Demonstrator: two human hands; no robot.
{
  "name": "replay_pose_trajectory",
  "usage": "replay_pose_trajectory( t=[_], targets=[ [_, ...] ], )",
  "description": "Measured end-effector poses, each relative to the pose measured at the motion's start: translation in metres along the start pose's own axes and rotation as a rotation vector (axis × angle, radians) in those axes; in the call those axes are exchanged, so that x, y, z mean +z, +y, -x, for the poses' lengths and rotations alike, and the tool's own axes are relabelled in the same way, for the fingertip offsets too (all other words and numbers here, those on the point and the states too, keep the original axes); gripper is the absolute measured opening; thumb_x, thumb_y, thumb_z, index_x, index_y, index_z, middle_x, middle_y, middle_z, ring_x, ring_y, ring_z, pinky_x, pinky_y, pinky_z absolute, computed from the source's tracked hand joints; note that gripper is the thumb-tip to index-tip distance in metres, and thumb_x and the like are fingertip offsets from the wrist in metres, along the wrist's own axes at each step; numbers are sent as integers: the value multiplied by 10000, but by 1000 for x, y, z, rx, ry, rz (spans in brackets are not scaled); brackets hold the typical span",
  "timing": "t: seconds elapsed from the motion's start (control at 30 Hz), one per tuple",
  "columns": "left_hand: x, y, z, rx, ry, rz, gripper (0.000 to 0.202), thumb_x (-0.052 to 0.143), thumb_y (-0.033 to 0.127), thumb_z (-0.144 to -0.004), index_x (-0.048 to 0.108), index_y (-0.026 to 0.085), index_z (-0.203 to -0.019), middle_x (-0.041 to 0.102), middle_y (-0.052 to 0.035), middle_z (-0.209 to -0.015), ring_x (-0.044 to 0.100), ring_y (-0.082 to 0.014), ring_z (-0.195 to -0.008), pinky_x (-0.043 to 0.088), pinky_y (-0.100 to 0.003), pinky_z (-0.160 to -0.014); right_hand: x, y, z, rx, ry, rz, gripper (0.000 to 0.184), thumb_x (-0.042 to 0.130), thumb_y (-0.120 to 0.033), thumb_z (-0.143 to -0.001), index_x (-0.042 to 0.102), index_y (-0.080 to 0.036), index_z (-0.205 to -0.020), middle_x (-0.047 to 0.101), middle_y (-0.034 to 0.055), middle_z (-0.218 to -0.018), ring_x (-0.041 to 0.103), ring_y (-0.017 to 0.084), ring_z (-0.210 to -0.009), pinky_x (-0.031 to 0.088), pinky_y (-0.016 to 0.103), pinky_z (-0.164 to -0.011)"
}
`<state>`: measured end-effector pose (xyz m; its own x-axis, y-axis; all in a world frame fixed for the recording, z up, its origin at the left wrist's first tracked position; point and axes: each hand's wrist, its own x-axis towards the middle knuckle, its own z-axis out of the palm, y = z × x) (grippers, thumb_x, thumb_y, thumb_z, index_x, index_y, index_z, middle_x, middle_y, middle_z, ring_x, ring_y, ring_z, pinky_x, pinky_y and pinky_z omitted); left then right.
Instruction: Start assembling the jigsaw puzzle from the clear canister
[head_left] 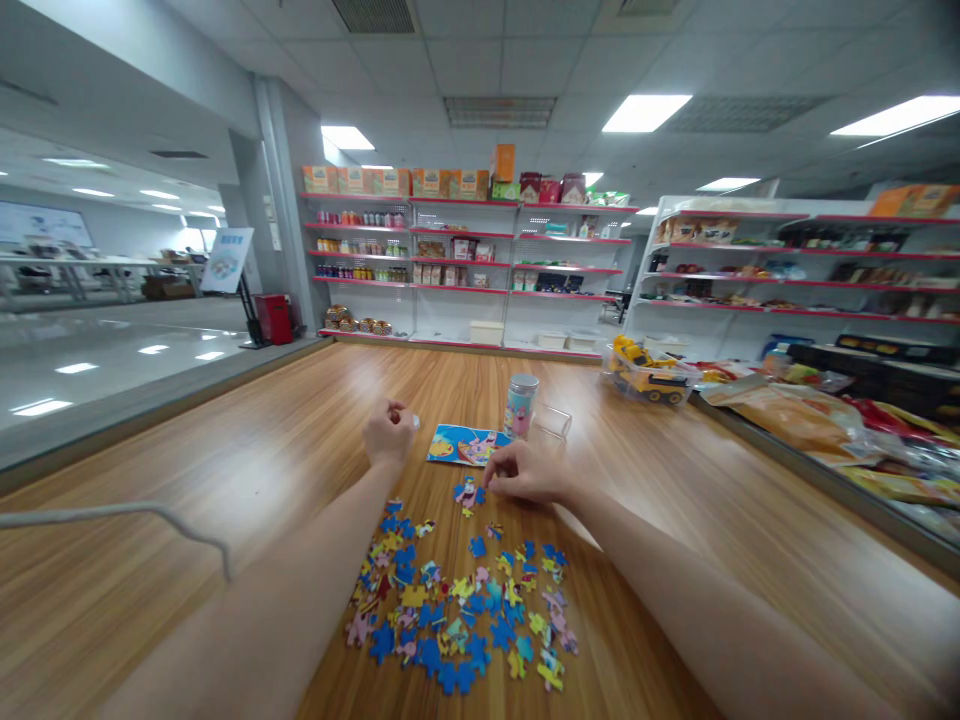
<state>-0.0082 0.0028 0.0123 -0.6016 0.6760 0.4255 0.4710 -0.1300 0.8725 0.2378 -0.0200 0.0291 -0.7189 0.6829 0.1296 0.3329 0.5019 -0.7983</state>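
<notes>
Several loose jigsaw pieces (457, 610), blue, yellow and pink, lie scattered on the wooden floor (225, 480) in front of me. My left hand (388, 432) is raised a little and closed in a pinch on a small pale piece. My right hand (525, 472) rests on the floor with its fingertips pinched on a small joined cluster of pieces (469, 492). Just beyond both hands lies a picture card (465, 445), and behind it stands a small patterned can with a silver lid (520, 405).
A clear plastic lid or box (553, 422) sits beside the can. A bin with a yellow toy truck (646, 378) stands at the right. Packaged goods (825, 415) line the right edge. Store shelves (465, 270) stand at the back. A grey wire handle (150, 520) shows at the left.
</notes>
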Motion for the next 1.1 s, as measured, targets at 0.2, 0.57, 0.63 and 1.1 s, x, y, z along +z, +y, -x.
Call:
replay_pose_trajectory(
  t=[0.2,0.57,0.63,1.1],
  targets=[
    [-28,-28,-15,135,-298,109,243,533,378,-733,607,156,-668,461,33,-508,438,-130,-493,293,-234,-485,5,-6,-5,-100,-45,189,158,636,-132,-688,742,-109,-802,486,-49,-515,412,68,-480,273,178,-450],
    [-35,-14,9,288,-802,74,404,629,496,-717,648,111,-598,391,40,-501,314,-86,-494,201,-227,-480,7,-27,-5,-44,-169,408,153,708,-235,-744,754,-129,-844,562,-33,-552,451,68,-501,300,174,-468],
    [-25,-9,7,326,-916,69,411,629,498,-725,635,107,-598,376,46,-490,302,-82,-487,198,-225,-477,9,-35,-4,-16,-232,426,144,714,-222,-733,748,-135,-843,591,-35,-579,477,65,-514,324,170,-487],
    [-3,7,25,102,-1160,432,497,583,522,-822,693,81,-1025,292,76,-490,219,-75,-436,160,-208,-423,58,-93,6,-145,-517,450,244,768,-326,-730,715,-194,-929,606,-50,-673,527,74,-571,349,167,-512]
  ],
)
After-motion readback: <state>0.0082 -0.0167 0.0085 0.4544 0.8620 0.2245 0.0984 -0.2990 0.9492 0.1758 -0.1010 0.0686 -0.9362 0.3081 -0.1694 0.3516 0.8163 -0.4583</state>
